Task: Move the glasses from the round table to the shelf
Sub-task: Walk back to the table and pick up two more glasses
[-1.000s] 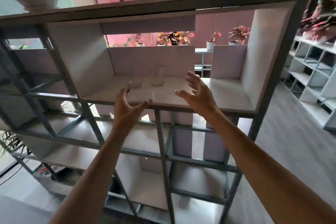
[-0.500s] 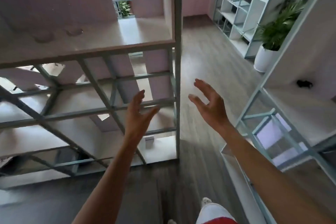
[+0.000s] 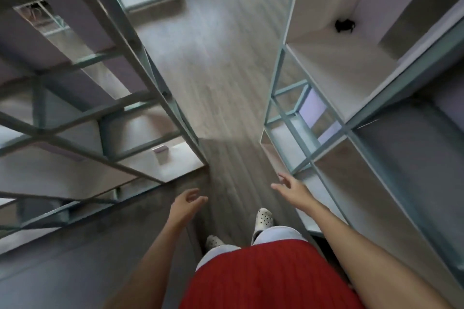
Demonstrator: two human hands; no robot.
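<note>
Glasses can't be picked out anywhere from this angle, and both hands are empty, low over the aisle.

Looking straight down: left hand (image 3: 187,206) has its fingers loosely curled, thumb apart, holding nothing. Right hand (image 3: 292,189) reaches forward with fingers relaxed and slightly spread, near the low edge of the right shelf unit (image 3: 326,63); contact can't be told. Left shelf unit (image 3: 140,57) stands across the grey wood floor (image 3: 221,45), with a small lilac box (image 3: 160,154) on a low board. A small black object (image 3: 344,25) sits in a right-hand compartment. White clogs (image 3: 262,218) show beyond a red garment (image 3: 263,278).
</note>
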